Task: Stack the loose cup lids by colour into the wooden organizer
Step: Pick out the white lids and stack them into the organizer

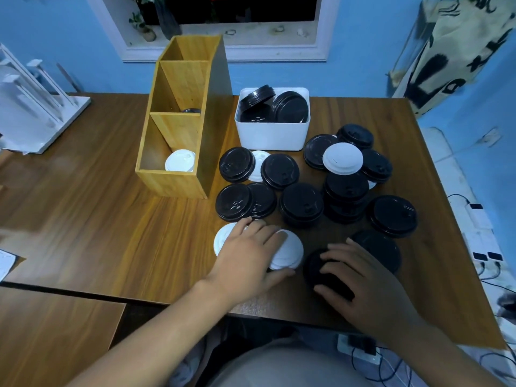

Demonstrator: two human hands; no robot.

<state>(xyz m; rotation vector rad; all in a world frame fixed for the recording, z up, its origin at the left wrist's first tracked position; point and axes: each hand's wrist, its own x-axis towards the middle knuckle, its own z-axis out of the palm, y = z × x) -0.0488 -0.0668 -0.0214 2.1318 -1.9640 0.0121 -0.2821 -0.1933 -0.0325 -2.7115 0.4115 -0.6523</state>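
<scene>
The wooden organizer [173,188] stands left of centre with three compartments. White lids [180,161] lie in its nearest one, and a black lid [191,110] shows in the middle one. Several black lids [301,203] and a few white ones [342,158] are scattered on the table to its right. My left hand [251,255] lies flat across two white lids [290,254] near the front edge, fingers spread. My right hand [360,277] curls over a black lid [315,265] beside another black lid [377,247].
A white tub [272,135] holding black lids stands behind the pile. A white rack [30,107] sits at the far left. The table's [83,205] front edge runs just under my wrists, with a lower wooden surface [55,331] at the left. Cables hang at the right.
</scene>
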